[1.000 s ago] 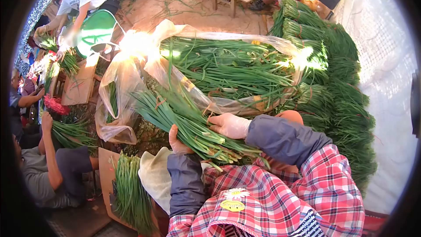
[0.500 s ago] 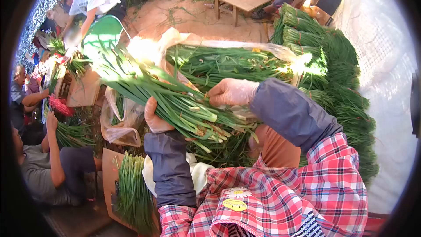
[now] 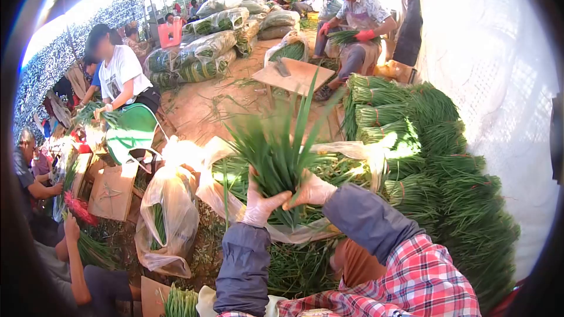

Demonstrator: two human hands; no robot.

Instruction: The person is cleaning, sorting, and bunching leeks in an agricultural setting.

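Observation:
A bundle of green onions (image 3: 281, 155) stands upright in front of me, its leaves fanning up and outward. My left hand (image 3: 261, 202), in a thin pale glove, grips the bundle's lower part from the left. My right hand (image 3: 310, 191), gloved the same way, clasps it from the right, the two hands almost touching. Just behind the bundle lies a large clear plastic bag (image 3: 352, 152) filled with more green onions. My sleeves are dark blue over a red plaid garment.
A tall stack of tied green onion bundles (image 3: 435, 164) runs along the white tarp wall on the right. A smaller plastic bag (image 3: 167, 217) sits left. Several people work nearby: one at a low wooden table (image 3: 294, 76), others at the left by wooden boards (image 3: 114, 191).
The bundle went from lying across my lap to raised and upright, leaves pointing up. Both hands came together at its base. My view has tilted up, showing more of the work area.

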